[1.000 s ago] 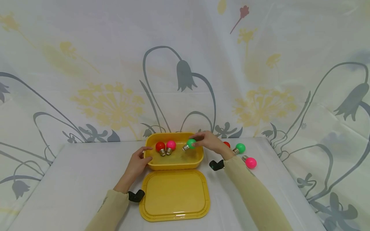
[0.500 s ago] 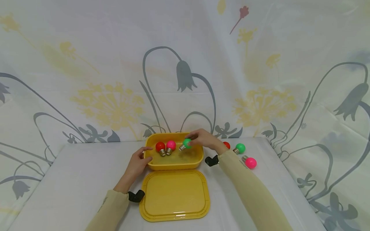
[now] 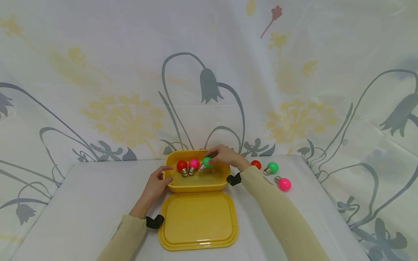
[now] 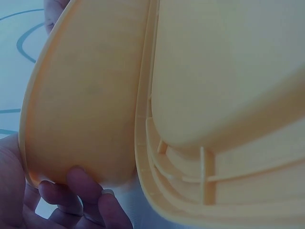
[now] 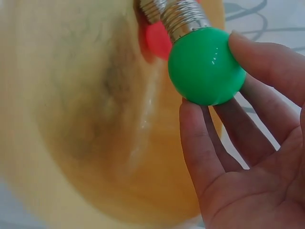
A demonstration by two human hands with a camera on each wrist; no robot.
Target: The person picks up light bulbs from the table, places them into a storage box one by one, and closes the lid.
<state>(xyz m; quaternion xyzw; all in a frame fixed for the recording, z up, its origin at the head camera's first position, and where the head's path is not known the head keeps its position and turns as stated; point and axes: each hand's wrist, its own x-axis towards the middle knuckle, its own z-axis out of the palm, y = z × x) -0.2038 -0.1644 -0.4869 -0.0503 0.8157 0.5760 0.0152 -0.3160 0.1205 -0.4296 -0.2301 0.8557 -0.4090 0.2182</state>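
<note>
Fingers of right hand apart around a green bulb.

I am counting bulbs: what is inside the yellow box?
A red bulb and a pink bulb lie inside; the right hand holds a green bulb over the box, hiding its far right corner.

Glossy green on the held bulb, silver on its screw base. Red on the leftmost bulb, pink on the middle bulb. Plain yellow on box and lid. Red, green and pink across three loose bulbs. Beige on sleeves. Plain white on worktop; white on backdrop, printed with grey bellflowers, yellow blooms, a red sprig.
</note>
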